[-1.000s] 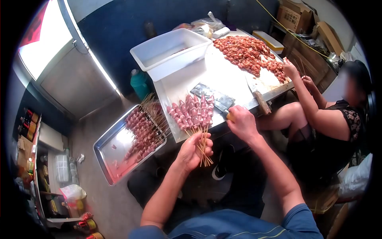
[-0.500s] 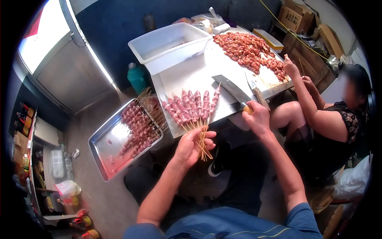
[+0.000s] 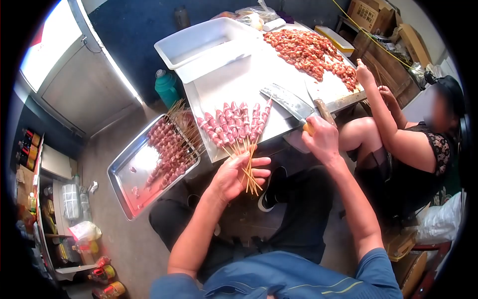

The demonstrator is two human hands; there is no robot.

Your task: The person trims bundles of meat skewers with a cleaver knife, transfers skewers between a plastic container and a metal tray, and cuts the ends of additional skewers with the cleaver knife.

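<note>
At the counter [image 3: 224, 79], your left hand [image 3: 231, 177], partly open, holds meat sticks [image 3: 239, 124]. Your right hand [image 3: 321, 139] is closed around the big knife's handle [image 3: 308, 129].

The cleaver [image 3: 288, 101], gripped in the right hand [image 3: 322, 138], had been drawn away from the meat skewers [image 3: 236, 122] and brought nearer the wooden-handled knife [image 3: 322, 109]. The skewers had been spread from a tight bunch into a wider fan. The fingers of the left hand [image 3: 234, 177] had been straightened outward from their earlier curl around the sticks.
</note>
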